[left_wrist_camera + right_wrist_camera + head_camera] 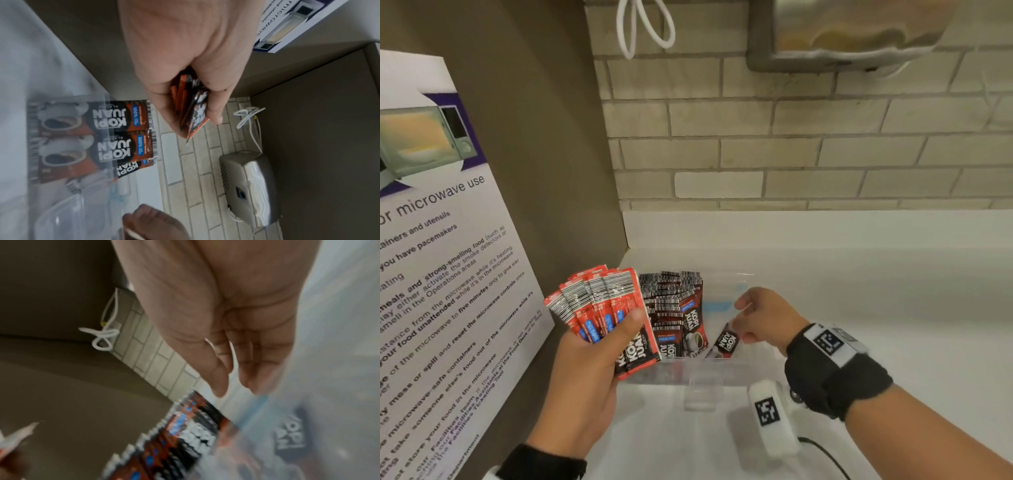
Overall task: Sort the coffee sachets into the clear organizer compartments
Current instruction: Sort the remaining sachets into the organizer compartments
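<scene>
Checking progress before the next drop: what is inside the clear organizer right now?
Inside the clear organizer, upright dark sachets pack the left part, and one sachet leans alone by the right hand. The lower layers and dividers are hidden.

Red-black barcoded sachets (602, 308), clear organizer (722, 371), white counter (859, 291), beige brick wall (791, 147).
</scene>
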`<state>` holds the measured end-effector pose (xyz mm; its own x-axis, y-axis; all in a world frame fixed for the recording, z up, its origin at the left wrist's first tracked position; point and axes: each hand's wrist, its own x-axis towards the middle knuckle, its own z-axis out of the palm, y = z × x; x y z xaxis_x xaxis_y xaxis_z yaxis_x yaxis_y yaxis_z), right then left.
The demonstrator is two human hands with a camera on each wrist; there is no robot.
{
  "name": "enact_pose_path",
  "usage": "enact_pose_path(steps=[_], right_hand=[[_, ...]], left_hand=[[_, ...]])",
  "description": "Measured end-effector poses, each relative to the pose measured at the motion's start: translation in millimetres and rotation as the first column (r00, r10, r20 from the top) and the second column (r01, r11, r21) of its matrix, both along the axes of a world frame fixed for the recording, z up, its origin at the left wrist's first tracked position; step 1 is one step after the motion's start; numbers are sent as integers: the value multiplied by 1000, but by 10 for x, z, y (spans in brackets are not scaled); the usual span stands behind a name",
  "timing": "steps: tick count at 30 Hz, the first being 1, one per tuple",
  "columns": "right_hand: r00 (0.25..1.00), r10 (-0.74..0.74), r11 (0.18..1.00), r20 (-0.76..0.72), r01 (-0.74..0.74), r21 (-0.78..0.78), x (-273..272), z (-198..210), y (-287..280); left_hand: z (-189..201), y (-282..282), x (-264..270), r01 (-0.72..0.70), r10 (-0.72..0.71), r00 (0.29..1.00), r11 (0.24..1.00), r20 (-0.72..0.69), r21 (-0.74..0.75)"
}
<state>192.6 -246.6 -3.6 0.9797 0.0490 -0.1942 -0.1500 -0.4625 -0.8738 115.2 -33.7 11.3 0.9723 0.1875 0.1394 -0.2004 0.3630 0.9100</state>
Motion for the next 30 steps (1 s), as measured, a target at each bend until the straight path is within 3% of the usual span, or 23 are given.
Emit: enact_pose_path(steps=[2,4,7,10,13,17,22,25,30], right_hand=[[993,33,991,-118,-47,-123,75,-36,-10],[990,81,935,-117,-116,-334,123,19,47],[970,205,731,-130,-240,-639,208,70,141],[946,256,563,-200,-315,-765,267,-48,227],[946,251,516,-206,-311,-798,291,-152,267],[950,255,554,-182,-298,-777,273,-94,234],[956,294,803,3,-246,-543,192,268,149],[920,380,798,95,-274,-537,172,376,187],[903,418,762,96,-291,-578,183,263,352]], left_hand=[[-23,63,-15,-35,35,999,999,5,-2],[-59,146,-12,-79,79,997,997,-4,-2],[-112,265,13,-129,129,991,992,-23,8],[-143,329,28,-140,141,989,990,-43,29],[-170,342,32,-147,149,987,988,-56,42],[-267,366,60,-183,184,978,983,-101,17],[-409,379,91,-194,200,964,980,-175,50],[-490,343,136,-202,210,951,978,-227,60],[-628,274,173,-179,199,942,979,-269,95]])
